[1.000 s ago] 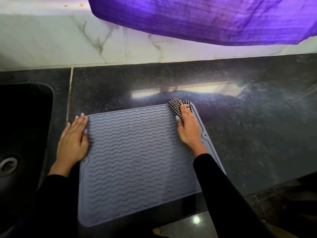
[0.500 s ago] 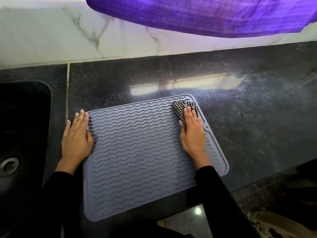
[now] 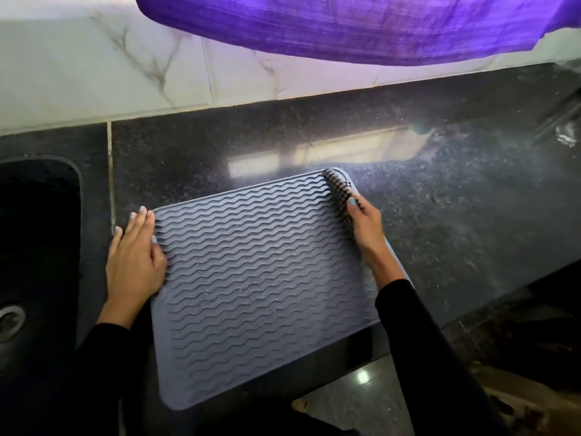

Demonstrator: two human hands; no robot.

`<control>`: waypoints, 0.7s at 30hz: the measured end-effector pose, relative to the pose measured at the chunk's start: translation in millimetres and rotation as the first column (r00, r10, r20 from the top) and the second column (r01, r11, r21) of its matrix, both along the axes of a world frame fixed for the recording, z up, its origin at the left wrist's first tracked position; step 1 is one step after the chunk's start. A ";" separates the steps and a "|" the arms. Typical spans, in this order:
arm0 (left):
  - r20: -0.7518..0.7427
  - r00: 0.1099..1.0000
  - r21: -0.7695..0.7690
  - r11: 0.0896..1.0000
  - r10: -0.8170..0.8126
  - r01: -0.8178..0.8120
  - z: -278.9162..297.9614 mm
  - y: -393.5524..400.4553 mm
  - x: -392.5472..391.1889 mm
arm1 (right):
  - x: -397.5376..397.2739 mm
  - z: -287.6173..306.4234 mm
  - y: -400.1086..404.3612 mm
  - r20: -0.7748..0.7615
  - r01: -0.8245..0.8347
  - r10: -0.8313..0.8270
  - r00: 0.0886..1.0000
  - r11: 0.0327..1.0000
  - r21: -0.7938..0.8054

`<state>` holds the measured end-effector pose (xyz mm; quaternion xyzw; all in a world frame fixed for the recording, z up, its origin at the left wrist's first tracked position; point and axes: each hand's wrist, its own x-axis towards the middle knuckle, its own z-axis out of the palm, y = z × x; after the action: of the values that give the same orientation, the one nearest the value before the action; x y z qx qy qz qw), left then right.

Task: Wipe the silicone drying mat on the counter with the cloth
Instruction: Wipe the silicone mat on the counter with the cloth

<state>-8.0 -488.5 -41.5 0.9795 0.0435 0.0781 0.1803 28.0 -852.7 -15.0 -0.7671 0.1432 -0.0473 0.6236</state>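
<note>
Cloth (image 3: pixel 339 196) is gripped by right hand (image 3: pixel 366 229) at mat (image 3: pixel 261 287) far-right corner; left hand (image 3: pixel 136 262) is laid flat on its edge; most ridges judged unwiped.

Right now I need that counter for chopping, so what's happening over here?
A person is wiping the grey silicone drying mat on the dark counter. The right hand grips a checked cloth at the mat's far right corner. The left hand lies flat on the mat's left edge, steadying it. The sink sits to the left. Most of the mat looks not yet covered, though I can't say how much is already wiped.
</note>
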 end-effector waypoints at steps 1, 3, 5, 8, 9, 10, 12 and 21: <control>0.003 1.000 -0.004 1.000 -0.002 0.002 0.3 0.3 -0.5 | -1.7 5.8 -5.0 -0.009 0.062 -0.062 0.998 0.993 0.097; 0.009 1.000 -0.003 1.000 -0.008 0.008 0.1 0.7 -0.6 | -17.2 27.3 -8.7 0.019 0.116 -0.115 0.993 0.993 -0.033; 0.006 1.000 -0.004 1.000 -0.005 0.005 -0.2 1.0 -0.3 | -42.0 38.0 -8.6 0.077 0.069 -0.045 0.996 0.936 -0.346; 0.008 1.000 -0.001 1.000 -0.003 0.003 -1.1 0.6 -0.2 | -75.6 22.6 5.4 -0.040 -0.090 0.087 0.995 0.713 -0.696; 0.007 1.000 0.002 1.000 -0.001 0.001 -2.1 1.0 0.4 | -83.0 11.6 11.5 -0.082 -0.143 0.124 0.989 0.639 -0.756; 0.004 1.000 0.007 1.000 -0.001 0.001 -2.4 1.7 0.6 | -88.3 -0.1 16.6 -0.098 -0.165 0.146 0.984 0.565 -0.809; 0.002 1.000 0.009 1.000 -0.002 0.002 -4.1 2.9 1.3 | -91.7 -17.0 20.6 -0.077 -0.125 0.117 0.990 0.491 -0.862; 0.009 1.000 0.000 1.000 0.006 -0.006 -3.2 0.9 0.2 | -76.9 -11.5 0.7 0.041 -0.023 0.061 0.997 0.793 -0.609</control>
<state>-7.8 -487.6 -44.7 0.9790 0.0459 0.0830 0.1805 -48.8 -852.0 -26.6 -0.9279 0.0851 -0.0992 0.3492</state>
